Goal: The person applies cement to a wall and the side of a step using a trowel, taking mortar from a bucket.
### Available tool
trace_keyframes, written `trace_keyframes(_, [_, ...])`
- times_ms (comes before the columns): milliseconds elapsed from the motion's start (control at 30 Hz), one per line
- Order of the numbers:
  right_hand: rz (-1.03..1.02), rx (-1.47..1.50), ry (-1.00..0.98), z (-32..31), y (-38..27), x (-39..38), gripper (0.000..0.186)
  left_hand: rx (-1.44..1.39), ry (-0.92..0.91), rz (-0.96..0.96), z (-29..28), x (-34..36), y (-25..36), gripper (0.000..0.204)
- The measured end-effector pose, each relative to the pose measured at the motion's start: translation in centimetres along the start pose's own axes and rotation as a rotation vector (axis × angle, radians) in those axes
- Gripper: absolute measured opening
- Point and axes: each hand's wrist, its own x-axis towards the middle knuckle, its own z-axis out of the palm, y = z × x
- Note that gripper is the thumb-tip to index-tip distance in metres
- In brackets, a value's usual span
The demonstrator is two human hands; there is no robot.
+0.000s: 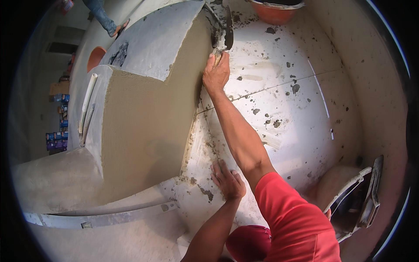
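your right hand wrapped round the trowel, far end of the mortar face | left hand spread on the floor, decent brace | I'd keep strokes light, angle shallow

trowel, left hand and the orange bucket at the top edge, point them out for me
Trowel (229, 30): head view, on its blade.
Left hand (230, 182): head view, back of the hand.
Orange bucket (275, 15): head view, outer wall.

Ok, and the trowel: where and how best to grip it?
Take the trowel by its handle, likely from the near side: the handle points back toward the person, while the mortar-smeared blade extends away. The right hand holds it there.
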Motion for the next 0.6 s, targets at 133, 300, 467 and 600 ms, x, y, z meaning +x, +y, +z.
trace_keyframes(133, [-0.071, 0.076, 0.067, -1.3, -1.4, 2.5, 0.040, -0.015, 0.052, 0.051, -0.3, 0.0, 0.3, 0.068])
trace_keyframes(300, [0.649, 0.527, -0.422, -6.6, 0.1, 2.0, 0.044, 0.004, 0.076, 0.045, -1.0, -0.3, -0.1, 0.069])
trace_keyframes(467, [0.764, 0.798, -0.554, -7.3, 2.5, 0.6, 0.041, -0.010, 0.070, 0.056, -0.6, -0.1, 0.4, 0.069])
trace_keyframes(600, [0.844, 0.853, -0.560, -4.5, 3.3, -0.7, 0.039, 0.012, 0.063, 0.055, -0.5, -0.1, 0.3, 0.068])
